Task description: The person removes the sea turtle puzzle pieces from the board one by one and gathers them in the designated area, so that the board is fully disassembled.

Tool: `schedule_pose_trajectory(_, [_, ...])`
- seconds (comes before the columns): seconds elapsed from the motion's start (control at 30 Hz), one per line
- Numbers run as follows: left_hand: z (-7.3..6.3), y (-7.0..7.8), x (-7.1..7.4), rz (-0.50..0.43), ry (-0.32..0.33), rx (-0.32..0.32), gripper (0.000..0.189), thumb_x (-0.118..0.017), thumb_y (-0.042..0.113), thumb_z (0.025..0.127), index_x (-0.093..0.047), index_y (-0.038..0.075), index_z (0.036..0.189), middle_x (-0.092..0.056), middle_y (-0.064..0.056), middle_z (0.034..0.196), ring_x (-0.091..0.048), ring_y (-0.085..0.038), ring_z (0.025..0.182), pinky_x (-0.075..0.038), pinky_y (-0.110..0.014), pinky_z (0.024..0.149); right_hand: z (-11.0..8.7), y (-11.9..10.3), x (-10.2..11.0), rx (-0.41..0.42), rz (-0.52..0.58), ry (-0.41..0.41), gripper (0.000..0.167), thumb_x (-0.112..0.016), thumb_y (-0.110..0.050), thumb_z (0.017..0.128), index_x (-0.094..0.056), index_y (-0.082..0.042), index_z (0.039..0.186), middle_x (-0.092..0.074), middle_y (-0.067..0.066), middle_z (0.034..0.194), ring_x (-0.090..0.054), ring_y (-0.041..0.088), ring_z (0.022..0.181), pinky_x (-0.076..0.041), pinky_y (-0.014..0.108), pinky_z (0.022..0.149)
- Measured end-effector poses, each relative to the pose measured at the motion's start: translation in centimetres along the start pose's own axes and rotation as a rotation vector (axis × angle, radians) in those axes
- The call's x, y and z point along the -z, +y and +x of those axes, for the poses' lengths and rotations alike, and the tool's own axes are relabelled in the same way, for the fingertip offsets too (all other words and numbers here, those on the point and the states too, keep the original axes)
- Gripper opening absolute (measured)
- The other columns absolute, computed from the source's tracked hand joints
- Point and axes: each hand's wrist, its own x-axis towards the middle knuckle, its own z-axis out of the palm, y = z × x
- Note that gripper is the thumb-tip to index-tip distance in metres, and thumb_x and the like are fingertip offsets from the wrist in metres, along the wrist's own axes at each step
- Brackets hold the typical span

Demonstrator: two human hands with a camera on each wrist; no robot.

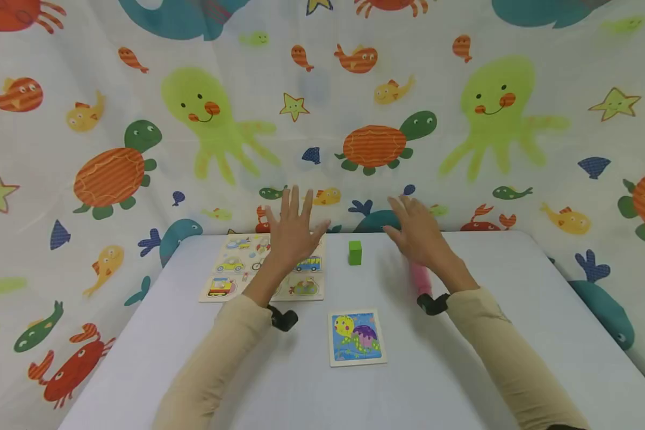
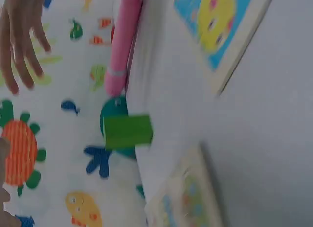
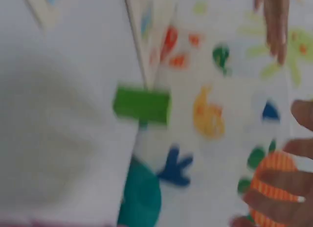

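Observation:
My left hand [image 1: 290,236] is raised with its fingers spread, overlapping the back right part of a wooden vehicle puzzle board [image 1: 231,266] in the head view. My right hand [image 1: 416,233] is held up too, its fingers extended, above a pink tube-like stick [image 1: 421,278] that it partly hides. Neither hand holds anything. Between them on the table stands a green block [image 1: 355,253], which also shows in the left wrist view as a green box shape [image 2: 128,131]. Nearer the front lies a small square turtle puzzle [image 1: 357,337].
A white table [image 1: 322,388] carries all these things. Behind it hangs a curtain [image 1: 312,83] printed with sea animals, close to the table's back edge. Black wrist straps with small camera mounts [image 1: 283,319] sit at both sleeve cuffs.

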Motion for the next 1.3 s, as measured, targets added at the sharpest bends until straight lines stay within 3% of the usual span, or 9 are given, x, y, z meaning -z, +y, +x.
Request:
schedule_pose_trajectory(0.13, [-5.3,2.0,0.5,-0.141,-0.082,-0.155,0.082,-0.047,0.056,0.104,-0.011,0.015,0.166,-0.004,-0.012,0.172,0.002,-0.028,0.158,-0.003,-0.067,0.119,-3.3,-2.7,-0.5,0.150,0.150,-0.177,0.059,-0.063,-0.027,0.103,-0.043,-0.006,0.155,-0.045,0.017,0.156,-0.038,0.039,0.145,-0.033,0.059,0.114])
schedule_pose_trajectory(0.2, [-8.0,2.7,0.3,-0.175,-0.143,-0.226,0.083,-0.050,0.054,0.104,-0.014,0.013,0.165,-0.007,-0.011,0.172,-0.002,-0.028,0.158,-0.006,-0.066,0.120,-5.3,-3.7,-1.3,0.192,0.165,-0.281,0.058,-0.067,-0.028,0.101,-0.049,-0.006,0.151,-0.049,0.015,0.153,-0.043,0.037,0.142,-0.038,0.058,0.111])
schedule_pose_trajectory(0.3, [-11.4,3.1,-0.3,-0.161,-0.260,-0.291,0.087,-0.054,0.056,0.102,-0.015,0.012,0.165,-0.010,-0.010,0.171,-0.006,-0.027,0.158,-0.011,-0.065,0.120,-7.7,-4.7,-3.0,0.237,0.101,-0.398,0.068,-0.075,-0.034,0.094,-0.049,-0.007,0.151,-0.047,0.016,0.155,-0.043,0.039,0.142,-0.041,0.059,0.109])
schedule_pose_trajectory(0.43, [-14.1,3.0,-1.6,-0.108,-0.375,-0.338,0.094,-0.058,0.061,0.097,-0.018,0.008,0.164,-0.015,-0.012,0.170,-0.011,-0.028,0.157,-0.017,-0.066,0.118,-9.6,-5.2,-5.6,0.228,0.005,-0.453,0.088,-0.084,-0.041,0.085,-0.042,-0.011,0.156,-0.038,0.020,0.159,-0.036,0.042,0.145,-0.039,0.063,0.108])
schedule_pose_trajectory(0.53, [-15.2,2.6,-2.4,-0.098,-0.414,-0.344,0.099,-0.061,0.064,0.094,-0.020,0.004,0.163,-0.018,-0.013,0.170,-0.014,-0.029,0.156,-0.019,-0.067,0.117,-10.4,-5.2,-7.1,0.225,-0.016,-0.441,0.089,-0.085,-0.037,0.083,-0.041,-0.011,0.156,-0.040,0.022,0.157,-0.036,0.043,0.144,-0.038,0.063,0.107])
schedule_pose_trajectory(0.67, [-16.2,2.1,-3.5,-0.088,-0.458,-0.327,0.105,-0.059,0.069,0.092,-0.018,0.003,0.163,-0.016,-0.014,0.170,-0.012,-0.030,0.157,-0.016,-0.067,0.118,-11.6,-5.5,-8.1,0.251,-0.032,-0.407,0.078,-0.083,-0.030,0.085,-0.047,-0.011,0.152,-0.048,0.021,0.150,-0.041,0.042,0.139,-0.042,0.061,0.106])
schedule_pose_trajectory(0.97, [-18.0,1.7,-4.6,-0.057,-0.520,-0.337,0.111,-0.055,0.077,0.089,-0.016,0.004,0.164,-0.012,-0.014,0.171,-0.008,-0.030,0.157,-0.012,-0.068,0.118,-14.2,-7.1,-8.2,0.315,-0.079,-0.428,0.067,-0.078,-0.037,0.089,-0.054,-0.012,0.146,-0.053,0.016,0.147,-0.048,0.037,0.135,-0.047,0.055,0.103])
schedule_pose_trajectory(1.13, [-18.5,1.5,-5.1,-0.016,-0.533,-0.323,0.115,-0.050,0.082,0.087,-0.014,0.005,0.164,-0.008,-0.013,0.171,-0.003,-0.029,0.158,-0.009,-0.065,0.120,-11.7,-6.5,-8.1,0.350,0.018,-0.455,0.056,-0.073,-0.032,0.095,-0.057,-0.017,0.146,-0.049,0.015,0.152,-0.044,0.037,0.139,-0.043,0.058,0.107])
schedule_pose_trajectory(1.3, [-19.0,1.4,-5.5,-0.022,-0.544,-0.310,0.118,-0.047,0.086,0.085,-0.012,0.005,0.164,-0.006,-0.014,0.171,-0.001,-0.029,0.158,-0.008,-0.064,0.120,-8.4,-5.8,-9.3,0.407,0.132,-0.565,0.048,-0.069,-0.024,0.098,-0.060,-0.022,0.145,-0.047,0.013,0.152,-0.043,0.032,0.137,-0.045,0.051,0.107])
